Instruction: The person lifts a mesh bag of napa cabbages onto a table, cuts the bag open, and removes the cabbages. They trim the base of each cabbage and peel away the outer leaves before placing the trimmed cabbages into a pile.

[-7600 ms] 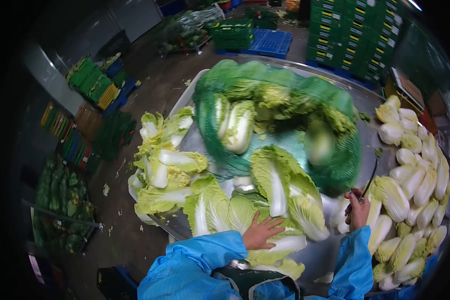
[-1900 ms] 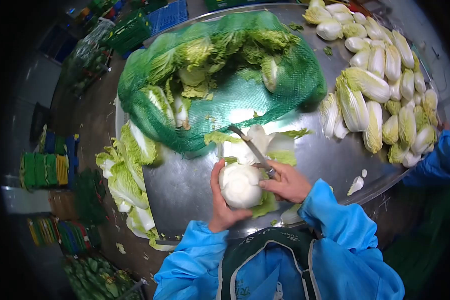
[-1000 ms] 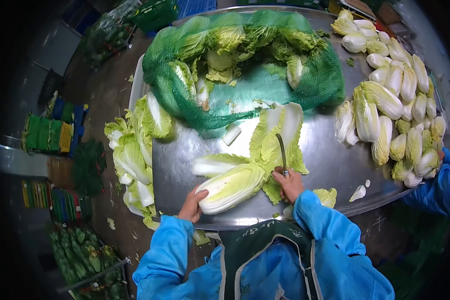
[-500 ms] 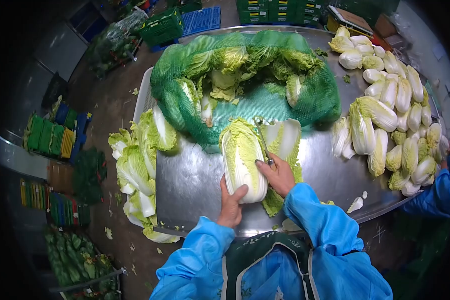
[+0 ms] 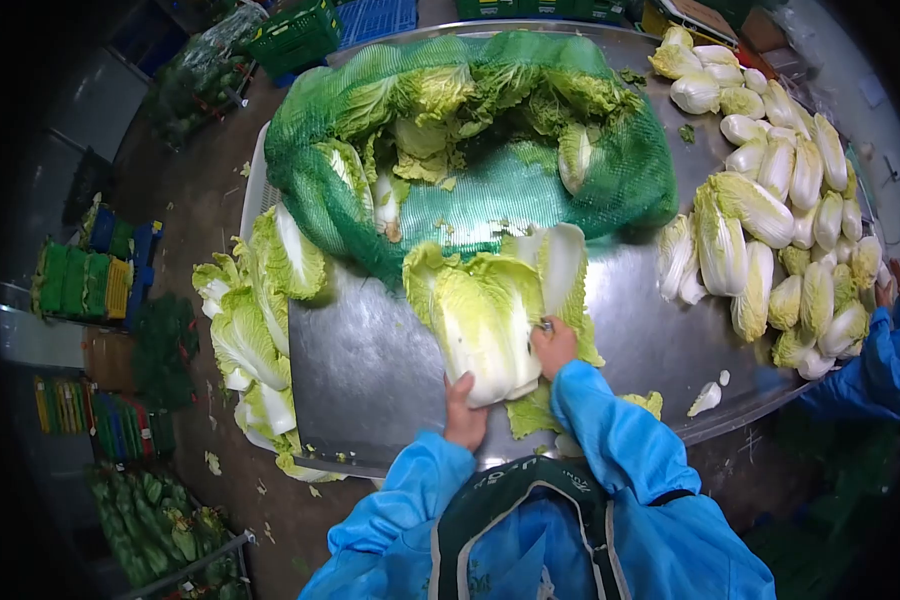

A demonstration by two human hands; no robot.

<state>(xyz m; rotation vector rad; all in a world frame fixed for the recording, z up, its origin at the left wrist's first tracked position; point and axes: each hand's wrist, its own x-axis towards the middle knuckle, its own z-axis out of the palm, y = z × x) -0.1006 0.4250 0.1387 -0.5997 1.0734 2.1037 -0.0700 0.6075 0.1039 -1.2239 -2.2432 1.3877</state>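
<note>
My left hand [image 5: 464, 412] is closed around the lower left of a napa cabbage [image 5: 488, 330], held above the steel table [image 5: 360, 360]. Broad pale outer leaves spread at its upper end. At its right side, my right hand [image 5: 556, 347] is closed on a knife [image 5: 546, 325], of which only the handle end shows. The blade is hidden. Behind that hand lies a loose cabbage leaf [image 5: 567, 275], its white rib facing up. Just beyond, a green mesh sack [image 5: 460, 215] lies open with several untrimmed cabbages inside.
Pale trimmed cabbages [image 5: 760, 215] are piled along the table's right side. Discarded leaves [image 5: 255, 335] heap at the left edge. Another person's blue sleeve [image 5: 875, 370] and hand reach the pile's right end. Leaf scraps [image 5: 705, 400] lie near the front edge.
The cabbage has turned and its outer leaves have spread open at the top. The knife blade, visible before beside it, is now hidden. The whole view has shifted slightly.
</note>
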